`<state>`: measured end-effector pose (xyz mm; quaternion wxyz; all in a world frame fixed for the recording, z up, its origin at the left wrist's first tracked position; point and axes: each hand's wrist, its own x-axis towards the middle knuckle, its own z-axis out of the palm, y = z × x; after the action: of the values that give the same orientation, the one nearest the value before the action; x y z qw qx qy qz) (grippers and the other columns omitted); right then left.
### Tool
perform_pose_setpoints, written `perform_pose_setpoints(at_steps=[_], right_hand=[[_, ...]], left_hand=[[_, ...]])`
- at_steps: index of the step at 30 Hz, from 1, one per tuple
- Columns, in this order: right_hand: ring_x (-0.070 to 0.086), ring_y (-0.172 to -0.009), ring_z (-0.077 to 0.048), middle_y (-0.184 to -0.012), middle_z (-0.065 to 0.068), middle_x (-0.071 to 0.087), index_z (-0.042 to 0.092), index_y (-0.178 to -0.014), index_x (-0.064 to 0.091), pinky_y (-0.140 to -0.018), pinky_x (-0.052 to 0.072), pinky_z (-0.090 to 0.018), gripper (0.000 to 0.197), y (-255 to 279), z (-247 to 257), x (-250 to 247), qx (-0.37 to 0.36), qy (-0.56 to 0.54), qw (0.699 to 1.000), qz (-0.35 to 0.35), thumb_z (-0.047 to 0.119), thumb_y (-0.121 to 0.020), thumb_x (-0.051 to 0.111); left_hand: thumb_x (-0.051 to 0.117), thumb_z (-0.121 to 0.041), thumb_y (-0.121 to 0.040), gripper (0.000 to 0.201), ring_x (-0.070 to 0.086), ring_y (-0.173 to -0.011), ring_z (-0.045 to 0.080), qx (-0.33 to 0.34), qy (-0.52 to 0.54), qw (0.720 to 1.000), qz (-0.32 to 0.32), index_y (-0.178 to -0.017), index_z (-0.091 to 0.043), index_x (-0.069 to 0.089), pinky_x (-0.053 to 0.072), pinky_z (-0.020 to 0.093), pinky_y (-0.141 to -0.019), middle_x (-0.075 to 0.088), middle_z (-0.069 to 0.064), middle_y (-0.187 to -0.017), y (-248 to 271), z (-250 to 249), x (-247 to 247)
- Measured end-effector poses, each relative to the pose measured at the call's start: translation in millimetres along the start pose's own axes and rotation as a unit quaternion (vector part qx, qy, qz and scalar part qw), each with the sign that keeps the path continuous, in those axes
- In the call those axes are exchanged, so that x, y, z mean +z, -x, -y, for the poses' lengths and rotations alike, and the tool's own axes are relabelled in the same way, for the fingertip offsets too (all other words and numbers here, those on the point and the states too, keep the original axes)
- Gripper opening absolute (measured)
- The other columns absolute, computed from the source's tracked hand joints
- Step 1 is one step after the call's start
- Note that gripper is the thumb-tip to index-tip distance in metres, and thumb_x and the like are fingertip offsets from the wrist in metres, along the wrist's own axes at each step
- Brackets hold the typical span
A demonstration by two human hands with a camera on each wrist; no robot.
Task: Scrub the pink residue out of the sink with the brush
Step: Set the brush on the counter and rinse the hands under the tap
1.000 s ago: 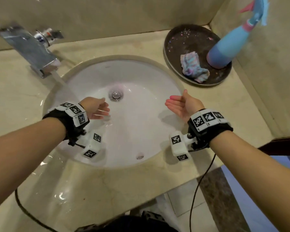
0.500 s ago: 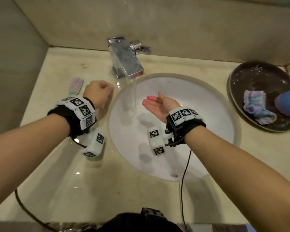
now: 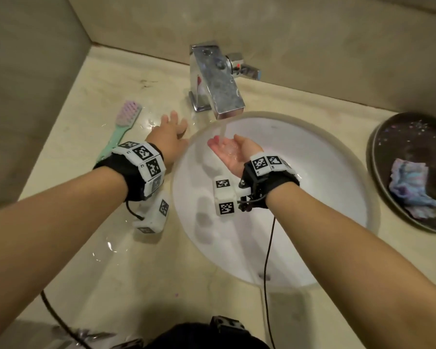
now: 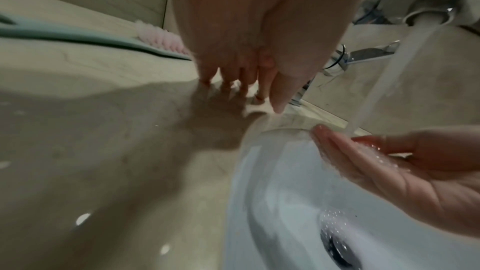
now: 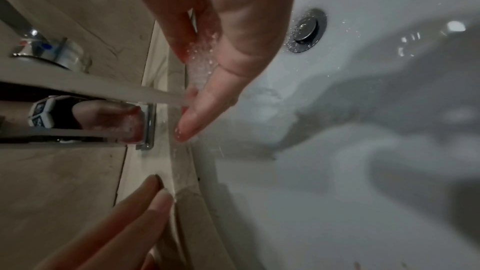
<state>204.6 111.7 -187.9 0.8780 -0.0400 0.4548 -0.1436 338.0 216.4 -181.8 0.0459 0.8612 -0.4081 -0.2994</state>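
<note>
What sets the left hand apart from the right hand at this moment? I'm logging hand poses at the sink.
The left hand is palm down over the wet counter, fingers spread; the right hand is palm up, cupped over the sink. Tap water runs onto the right hand, not the left. The left hand is nearer the brush. Both hold nothing.
</note>
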Motion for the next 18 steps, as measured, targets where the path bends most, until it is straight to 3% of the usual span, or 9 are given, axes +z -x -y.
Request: perform_pose_setpoints(at_steps=[3,4,6,8,10,12,13,16,18], right_hand=[[0.054,-0.115,-0.039,-0.087,-0.023,0.057,-0.012,-0.092,0.05,-0.108,0.037,-0.044,0.035,-2.1,1.0,-0.6,-0.001,0.026,1.0,0.006,0.014,-0.103,0.029],[0.052,-0.119,-0.039,-0.089,-0.024,0.058,-0.012,-0.102,0.05,-0.105,0.04,-0.044,0.032,-4.2,1.3,-0.2,-0.002,0.034,0.999,0.008,0.013,-0.102,0.03],[0.057,-0.109,-0.04,-0.09,-0.025,0.06,-0.012,-0.125,0.044,-0.094,0.048,-0.044,0.036,-10.4,2.9,1.2,0.004,0.046,0.999,0.017,0.011,-0.101,0.03],[0.061,-0.092,-0.039,-0.091,-0.026,0.06,-0.009,-0.135,0.036,-0.08,0.053,-0.044,0.04,-17.6,5.7,1.8,0.01,0.056,0.998,0.009,0.011,-0.101,0.029],[0.06,-0.1,-0.039,-0.1,-0.027,0.06,-0.009,-0.136,0.035,-0.078,0.053,-0.044,0.041,-21.5,7.2,3.2,0.024,0.073,0.997,0.009,0.012,-0.102,0.028],[0.053,-0.118,-0.038,-0.121,-0.028,0.056,-0.011,-0.135,0.036,-0.087,0.048,-0.043,0.042,-24.9,8.8,6.2,0.031,0.096,0.995,0.021,0.013,-0.102,0.025],[0.053,-0.119,-0.037,-0.125,-0.028,0.054,-0.012,-0.135,0.037,-0.087,0.05,-0.042,0.043,-26.8,9.2,8.2,0.036,0.104,0.994,0.025,0.014,-0.103,0.024],[0.06,-0.104,-0.036,-0.114,-0.027,0.059,-0.013,-0.128,0.043,-0.068,0.058,-0.039,0.042,-33.0,16.4,13.1,0.033,0.097,0.995,0.011,0.015,-0.103,0.026],[0.054,-0.118,-0.036,-0.124,-0.022,0.055,-0.014,-0.11,0.05,-0.083,0.053,-0.039,0.038,-36.5,31.0,12.7,-0.005,0.095,0.995,-0.027,0.015,-0.103,0.026]], left_hand=[[0.039,-0.021,-0.098,0.057,0.007,-0.145,0.03,-0.001,-0.006,1.0,-0.012,-0.15,-0.022,0.016,0.016,0.036,-0.115,-0.006,0.005,-0.158,-0.3,-1.2,0.1],[0.04,-0.02,-0.098,0.057,0.006,-0.145,0.029,-0.001,-0.008,1.0,-0.017,-0.15,-0.022,0.016,0.016,0.035,-0.115,-0.006,0.005,-0.158,0.0,-1.2,0.9],[0.04,-0.018,-0.098,0.057,0.004,-0.145,0.027,0.001,-0.01,1.0,-0.025,-0.15,-0.022,0.016,0.016,0.036,-0.115,-0.006,0.005,-0.158,0.7,-1.4,2.3],[0.041,-0.019,-0.098,0.058,0.006,-0.145,0.028,0.0,-0.005,1.0,-0.03,-0.15,-0.023,0.017,0.016,0.036,-0.115,-0.006,0.004,-0.158,1.1,-1.6,2.6],[0.043,-0.021,-0.098,0.058,0.01,-0.144,0.029,-0.005,0.007,0.999,-0.034,-0.15,-0.025,0.018,0.018,0.037,-0.115,-0.005,0.003,-0.158,1.2,-0.7,3.0],[0.044,-0.022,-0.097,0.058,0.013,-0.144,0.03,-0.005,0.01,0.999,-0.038,-0.149,-0.026,0.019,0.02,0.038,-0.115,-0.004,0.002,-0.158,1.3,-0.1,3.8],[0.044,-0.022,-0.097,0.058,0.014,-0.144,0.03,-0.006,0.009,0.999,-0.041,-0.149,-0.026,0.019,0.021,0.038,-0.114,-0.003,0.002,-0.158,1.6,-0.2,4.3],[0.045,-0.02,-0.097,0.058,0.018,-0.142,0.032,-0.012,0.004,0.999,-0.043,-0.149,-0.027,0.02,0.023,0.039,-0.113,-0.003,0.002,-0.158,1.3,-1.0,4.8],[0.045,-0.02,-0.097,0.058,0.018,-0.142,0.033,-0.019,0.003,0.999,-0.041,-0.149,-0.028,0.02,0.024,0.039,-0.112,-0.004,0.002,-0.158,1.0,-1.1,5.0]])
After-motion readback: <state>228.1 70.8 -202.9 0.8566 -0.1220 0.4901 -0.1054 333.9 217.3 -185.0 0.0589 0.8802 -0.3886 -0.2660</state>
